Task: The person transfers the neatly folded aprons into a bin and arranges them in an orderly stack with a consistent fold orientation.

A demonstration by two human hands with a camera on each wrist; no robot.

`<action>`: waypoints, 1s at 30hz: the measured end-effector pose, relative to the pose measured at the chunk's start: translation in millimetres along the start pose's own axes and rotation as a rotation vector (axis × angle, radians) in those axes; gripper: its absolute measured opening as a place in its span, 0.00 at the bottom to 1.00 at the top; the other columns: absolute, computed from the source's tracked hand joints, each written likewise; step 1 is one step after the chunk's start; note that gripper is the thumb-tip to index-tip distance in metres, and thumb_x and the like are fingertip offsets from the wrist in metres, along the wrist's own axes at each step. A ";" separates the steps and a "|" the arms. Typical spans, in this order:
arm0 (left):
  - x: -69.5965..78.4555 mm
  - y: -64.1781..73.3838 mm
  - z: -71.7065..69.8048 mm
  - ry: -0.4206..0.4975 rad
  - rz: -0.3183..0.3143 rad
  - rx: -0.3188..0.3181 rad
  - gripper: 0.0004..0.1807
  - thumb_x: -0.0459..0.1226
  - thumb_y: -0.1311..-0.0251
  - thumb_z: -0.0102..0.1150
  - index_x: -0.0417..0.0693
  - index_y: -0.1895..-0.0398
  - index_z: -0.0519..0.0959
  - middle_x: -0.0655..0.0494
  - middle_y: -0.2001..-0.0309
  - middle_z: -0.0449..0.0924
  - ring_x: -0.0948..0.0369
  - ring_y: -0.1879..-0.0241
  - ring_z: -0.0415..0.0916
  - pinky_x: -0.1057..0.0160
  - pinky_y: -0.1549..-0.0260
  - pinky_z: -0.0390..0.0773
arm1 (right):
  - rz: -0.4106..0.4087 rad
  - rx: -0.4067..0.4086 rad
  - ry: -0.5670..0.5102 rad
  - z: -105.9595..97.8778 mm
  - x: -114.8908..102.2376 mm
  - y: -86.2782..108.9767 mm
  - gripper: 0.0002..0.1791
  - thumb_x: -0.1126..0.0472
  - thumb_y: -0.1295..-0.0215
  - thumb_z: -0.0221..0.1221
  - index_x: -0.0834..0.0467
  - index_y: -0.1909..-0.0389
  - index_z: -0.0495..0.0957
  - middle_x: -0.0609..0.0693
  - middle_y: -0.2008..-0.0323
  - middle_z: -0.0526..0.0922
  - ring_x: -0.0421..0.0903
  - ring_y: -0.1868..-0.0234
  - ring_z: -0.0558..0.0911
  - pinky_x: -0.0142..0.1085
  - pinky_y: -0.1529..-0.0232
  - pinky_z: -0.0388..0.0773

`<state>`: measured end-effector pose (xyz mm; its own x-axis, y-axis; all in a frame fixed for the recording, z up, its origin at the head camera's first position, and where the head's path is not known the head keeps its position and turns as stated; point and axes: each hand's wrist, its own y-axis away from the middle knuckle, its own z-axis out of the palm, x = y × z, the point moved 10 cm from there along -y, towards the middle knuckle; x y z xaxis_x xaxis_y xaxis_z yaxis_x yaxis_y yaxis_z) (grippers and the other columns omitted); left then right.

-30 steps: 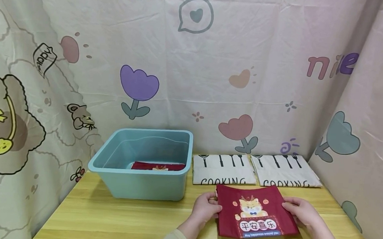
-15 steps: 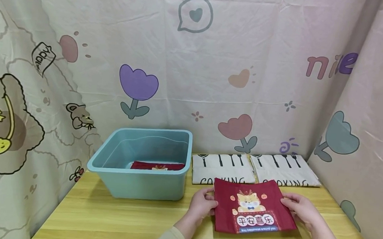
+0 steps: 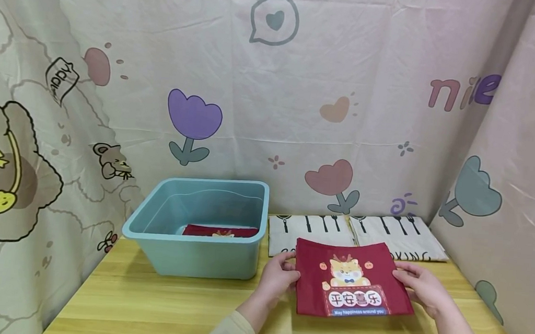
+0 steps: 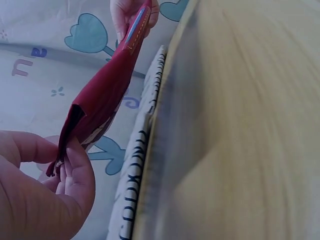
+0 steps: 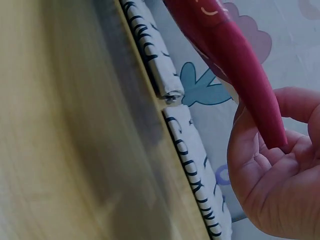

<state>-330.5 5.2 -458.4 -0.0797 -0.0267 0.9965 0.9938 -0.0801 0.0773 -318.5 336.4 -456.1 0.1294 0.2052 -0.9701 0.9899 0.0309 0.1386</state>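
Red cloth (image 3: 355, 281); looks light, soft, floppy; best held by side edges; left grip (image 3: 277, 279) pinches left edge; right grip (image 3: 423, 290), right edge

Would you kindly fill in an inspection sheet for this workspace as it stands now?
Surface: wood-grain table.
Job's things: dark red cloth with a cartoon print, held off the table; similar red cloth inside the blue bin.
Clutter: nothing loose seen; two white printed cloths lie side by side at the back.
Hands: left hand and right hand pinch opposite sides of the dark red cloth.
Cables: nothing seen.
Surroundings: patterned fabric hangs behind and at both sides.
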 end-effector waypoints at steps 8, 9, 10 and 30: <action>24.7 2.0 -0.2 0.031 0.046 -0.013 0.29 0.20 0.44 0.56 0.37 0.36 0.73 0.48 0.65 0.76 0.58 0.67 0.74 0.55 0.71 0.83 | -0.061 -0.019 -0.025 -2.9 -17.9 2.2 0.31 0.63 0.26 0.53 0.80 0.34 0.54 0.46 0.60 0.80 0.41 0.61 0.82 0.42 0.60 0.84; 27.4 2.3 0.1 0.036 0.052 -0.014 0.29 0.21 0.44 0.57 0.37 0.36 0.73 0.48 0.65 0.76 0.58 0.67 0.74 0.55 0.70 0.83 | -0.063 -0.014 -0.023 -4.0 -20.1 2.6 0.31 0.63 0.26 0.53 0.80 0.34 0.54 0.46 0.59 0.79 0.41 0.61 0.81 0.42 0.59 0.84; 29.9 2.8 0.3 0.042 0.053 -0.014 0.29 0.21 0.44 0.56 0.37 0.36 0.73 0.48 0.65 0.75 0.58 0.67 0.74 0.56 0.70 0.83 | -0.065 -0.008 -0.019 -5.2 -22.3 3.0 0.31 0.62 0.26 0.53 0.80 0.34 0.54 0.46 0.59 0.79 0.41 0.61 0.81 0.42 0.59 0.84; 99.9 15.2 -7.2 0.064 0.207 -0.096 0.29 0.21 0.41 0.56 0.37 0.33 0.71 0.45 0.63 0.74 0.60 0.69 0.74 0.57 0.67 0.84 | -0.242 -0.020 -0.070 -9.0 -79.7 8.9 0.11 0.64 0.26 0.53 0.54 0.47 0.75 0.41 0.61 0.82 0.40 0.62 0.83 0.38 0.63 0.84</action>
<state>-323.9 -5.8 -357.9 0.1172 -0.1147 0.9865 0.9778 -0.1603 -0.1348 -320.5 329.1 -375.8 -0.1066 0.1215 -0.9868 0.9913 0.0904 -0.0960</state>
